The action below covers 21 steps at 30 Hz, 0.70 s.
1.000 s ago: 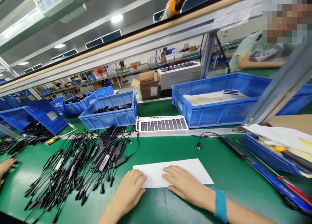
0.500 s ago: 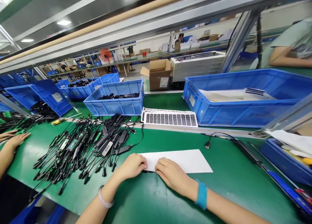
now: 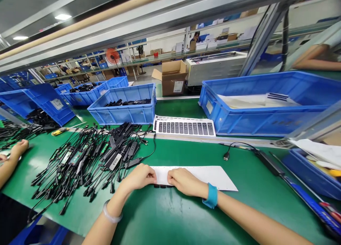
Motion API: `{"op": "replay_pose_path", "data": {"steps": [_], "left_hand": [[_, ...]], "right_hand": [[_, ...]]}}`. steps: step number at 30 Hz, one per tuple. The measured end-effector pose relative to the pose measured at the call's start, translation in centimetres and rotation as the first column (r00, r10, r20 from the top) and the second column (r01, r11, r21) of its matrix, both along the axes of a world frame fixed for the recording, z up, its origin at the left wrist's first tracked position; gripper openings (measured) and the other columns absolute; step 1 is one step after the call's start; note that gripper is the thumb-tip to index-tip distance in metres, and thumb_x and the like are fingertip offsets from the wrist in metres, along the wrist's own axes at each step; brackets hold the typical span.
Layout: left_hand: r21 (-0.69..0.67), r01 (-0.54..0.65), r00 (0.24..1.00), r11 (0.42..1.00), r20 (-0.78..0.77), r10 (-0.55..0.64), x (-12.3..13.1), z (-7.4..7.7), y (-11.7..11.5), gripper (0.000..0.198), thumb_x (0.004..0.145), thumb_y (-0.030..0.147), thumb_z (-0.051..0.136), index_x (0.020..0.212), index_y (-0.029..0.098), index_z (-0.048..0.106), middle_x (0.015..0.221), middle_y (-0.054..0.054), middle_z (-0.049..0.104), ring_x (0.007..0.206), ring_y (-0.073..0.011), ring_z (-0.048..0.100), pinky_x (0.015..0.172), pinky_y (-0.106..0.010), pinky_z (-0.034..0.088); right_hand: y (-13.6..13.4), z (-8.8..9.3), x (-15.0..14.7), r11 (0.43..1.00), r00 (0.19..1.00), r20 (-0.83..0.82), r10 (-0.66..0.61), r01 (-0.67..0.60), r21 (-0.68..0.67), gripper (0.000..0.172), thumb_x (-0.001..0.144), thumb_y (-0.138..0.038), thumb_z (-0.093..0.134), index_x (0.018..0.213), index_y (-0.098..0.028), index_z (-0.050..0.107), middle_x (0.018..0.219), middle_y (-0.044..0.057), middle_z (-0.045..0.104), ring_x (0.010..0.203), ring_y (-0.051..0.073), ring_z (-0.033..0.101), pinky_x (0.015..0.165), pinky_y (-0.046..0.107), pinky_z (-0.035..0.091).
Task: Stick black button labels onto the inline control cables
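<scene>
A white sticker sheet (image 3: pixel 205 174) lies plain side up on the green table, with a strip of black stickers (image 3: pixel 163 186) showing along its near edge. My left hand (image 3: pixel 141 176) has its fingers closed on the sheet's left end. A short way to the right, my right hand (image 3: pixel 183 181) is closed on the same near edge, fingers curled under and partly hidden. Behind them, another sheet with rows of dark grey stickers (image 3: pixel 185 127) rests at the back of the table. To the left of my left hand is a heap of black cable adapters (image 3: pixel 87 159).
Blue bins (image 3: pixel 124 113) stand along the back, and a larger blue bin (image 3: pixel 266 122) holds white sheets. At right lie a cable with a black module (image 3: pixel 269 165) and a blue tray (image 3: pixel 314 177). A screwdriver (image 3: pixel 60 132) and a co-worker's hand (image 3: pixel 19 149) are at left.
Both hands have shifted slightly left and up in view, still on the sheet. More of the black stickers shows between them. The co-worker's hand at left has curled up.
</scene>
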<state>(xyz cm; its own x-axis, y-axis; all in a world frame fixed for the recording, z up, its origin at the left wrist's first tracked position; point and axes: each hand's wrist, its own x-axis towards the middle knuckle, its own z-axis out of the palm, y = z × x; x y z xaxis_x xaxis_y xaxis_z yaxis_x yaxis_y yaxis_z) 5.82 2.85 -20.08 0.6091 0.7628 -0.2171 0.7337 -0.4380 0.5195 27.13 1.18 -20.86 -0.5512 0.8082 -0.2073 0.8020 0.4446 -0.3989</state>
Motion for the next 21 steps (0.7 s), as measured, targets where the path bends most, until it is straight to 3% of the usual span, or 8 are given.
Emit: {"op": "replay_pose_path", "data": {"steps": [4, 7, 10, 13, 16, 18, 21], "left_hand": [[-0.002, -0.056, 0.997, 0.998, -0.053, 0.056, -1.5, 0.0, -0.1, 0.011, 0.083, 0.019, 0.064, 0.084, 0.016, 0.075, 0.071, 0.0, 0.067, 0.067, -0.0115, 0.059, 0.058, -0.019, 0.034], [0.022, -0.05, 0.992, 0.999, -0.113, 0.052, -1.3, 0.0, -0.5, 0.013, 0.084, 0.018, 0.061, 0.083, 0.017, 0.074, 0.072, 0.0, 0.067, 0.07, -0.0132, 0.06, 0.061, -0.02, 0.037], [0.099, -0.061, 0.973, 0.993, -0.214, 0.081, 0.0, 0.3, -1.3, 0.017, 0.085, 0.013, 0.054, 0.084, 0.01, 0.071, 0.081, -0.01, 0.068, 0.077, -0.0223, 0.063, 0.069, -0.028, 0.042], [0.174, -0.008, 0.966, 0.985, -0.254, 0.053, 1.5, 0.7, -2.0, 0.024, 0.086, 0.007, 0.049, 0.102, 0.005, 0.065, 0.103, -0.02, 0.064, 0.094, -0.0301, 0.062, 0.078, -0.036, 0.045], [0.16, 0.109, 0.979, 0.981, -0.188, -0.078, 2.9, 0.6, -1.9, 0.018, 0.091, 0.02, 0.055, 0.106, 0.013, 0.062, 0.107, -0.009, 0.065, 0.098, -0.0214, 0.061, 0.083, -0.028, 0.045], [0.158, 0.117, 0.981, 0.98, -0.169, -0.09, 3.5, 0.1, -1.4, 0.021, 0.096, 0.031, 0.051, 0.098, 0.015, 0.064, 0.099, -0.005, 0.066, 0.091, -0.0184, 0.061, 0.079, -0.026, 0.045], [0.175, 0.101, 0.98, 0.979, -0.186, -0.068, 3.9, -0.7, -0.9, 0.025, 0.099, 0.029, 0.046, 0.092, 0.014, 0.065, 0.096, -0.006, 0.067, 0.089, -0.0197, 0.062, 0.078, -0.028, 0.045]], "right_hand": [[0.2, 0.5, -0.2, 0.999, 1.0, 0.007, -0.001, 0.001, -0.039, 0.018, 0.09, -0.011, 0.049, 0.083, -0.014, 0.065, 0.087, 0.006, 0.067, 0.082, 0.018, 0.06, 0.066, 0.027, 0.028], [0.1, 0.7, -0.2, 0.998, 1.0, 0.007, -0.003, 0.004, -0.058, 0.017, 0.089, -0.011, 0.051, 0.085, -0.015, 0.067, 0.089, 0.006, 0.068, 0.083, 0.019, 0.06, 0.067, 0.027, 0.029], [0.1, 0.7, -0.2, 0.998, 1.0, 0.005, -0.006, 0.007, -0.057, 0.018, 0.088, -0.009, 0.051, 0.084, -0.014, 0.067, 0.089, 0.006, 0.068, 0.084, 0.019, 0.061, 0.068, 0.026, 0.03], [0.3, 0.6, -0.1, 0.998, 1.0, -0.01, 0.003, -0.003, -0.06, 0.018, 0.089, -0.009, 0.05, 0.085, -0.014, 0.067, 0.089, 0.006, 0.068, 0.085, 0.019, 0.061, 0.069, 0.026, 0.031], [0.6, 0.5, -0.1, 0.996, 0.999, -0.04, 0.014, -0.018, -0.083, 0.016, 0.091, -0.013, 0.054, 0.085, -0.016, 0.068, 0.087, 0.003, 0.069, 0.083, 0.017, 0.061, 0.067, 0.025, 0.031], [0.6, 0.4, 0.0, 0.997, 0.998, -0.058, -0.006, 0.001, -0.082, 0.017, 0.093, -0.016, 0.053, 0.085, -0.016, 0.068, 0.085, 0.003, 0.069, 0.08, 0.017, 0.06, 0.066, 0.024, 0.031], [0.1, 0.5, 0.6, 0.998, 0.995, -0.088, -0.04, 0.035, -0.054, 0.016, 0.094, -0.015, 0.052, 0.087, -0.014, 0.067, 0.087, 0.004, 0.067, 0.08, 0.016, 0.059, 0.068, 0.024, 0.033]]}}
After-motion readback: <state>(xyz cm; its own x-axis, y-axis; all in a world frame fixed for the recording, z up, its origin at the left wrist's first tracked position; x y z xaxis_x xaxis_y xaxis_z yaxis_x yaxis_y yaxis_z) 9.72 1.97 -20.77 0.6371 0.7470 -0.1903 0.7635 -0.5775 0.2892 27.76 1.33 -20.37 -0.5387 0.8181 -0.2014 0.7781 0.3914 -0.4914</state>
